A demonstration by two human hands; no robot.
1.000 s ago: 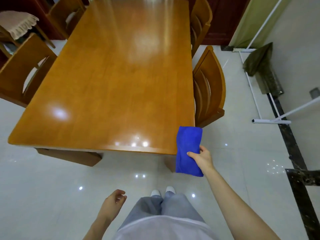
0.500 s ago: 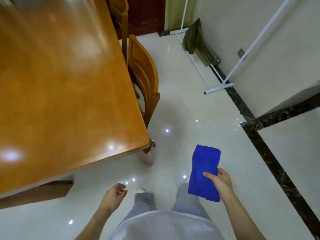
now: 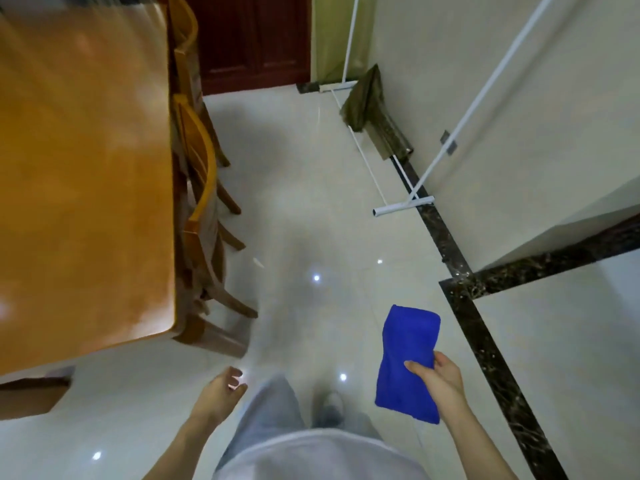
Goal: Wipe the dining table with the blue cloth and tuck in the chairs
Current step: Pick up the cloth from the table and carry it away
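Note:
My right hand point(image 3: 438, 377) grips a folded blue cloth point(image 3: 408, 362), held in the air over the floor, well to the right of the table. The wooden dining table point(image 3: 83, 181) fills the left of the head view, its near right corner close to my left hand point(image 3: 221, 388). That hand hangs loose with its fingers apart and holds nothing. Two wooden chairs stand along the table's right side: the nearer chair point(image 3: 202, 216) and a farther chair point(image 3: 185, 53), both with their backs close against the table edge.
Glossy white tile floor point(image 3: 311, 209) stretches ahead between table and wall. A white pole frame point(image 3: 403, 206) leans on the right wall, with a dark cloth point(image 3: 363, 98) draped on it. A dark red door point(image 3: 252, 39) stands at the back. A black marble strip point(image 3: 485, 341) borders the floor.
I have turned right and walked past the table's corner. The cloth came off the table edge and now hangs in my right hand over the floor. The table slid to the left.

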